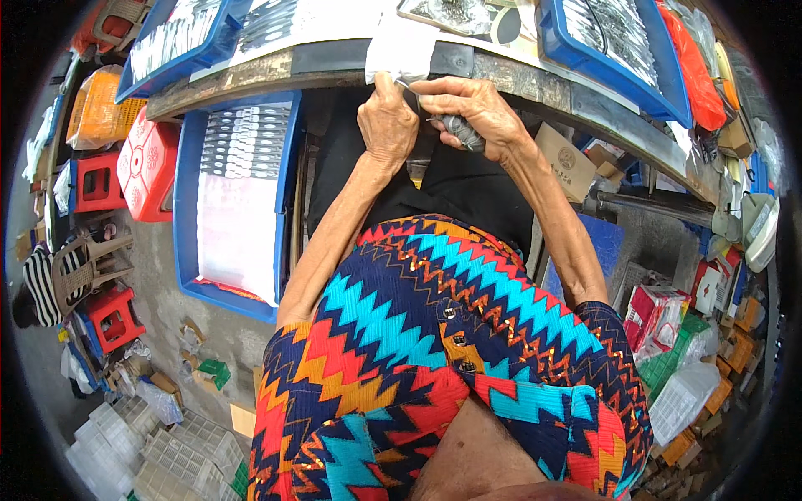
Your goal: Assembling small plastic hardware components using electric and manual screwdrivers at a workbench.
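At the table's front edge, my left hand (388, 123) is closed with its fingertips pinched just below a white cloth (401, 50). What it pinches is too small to make out. My right hand (484, 113) is wrapped round a tool with a bulky grey handle (459, 132). A thin metal piece (403, 83) shows between the fingertips of the two hands, and I cannot tell whether it belongs to the tool. The cloth hangs over the edge of the worn table (326, 63).
Blue bins of shiny flat metal pieces stand on the table at left (171, 42) and right (614, 42). Below left, another blue bin (185, 238) holds rows of similar pieces. A cardboard box (564, 159) sits under the table; red stools (150, 171) stand farther left.
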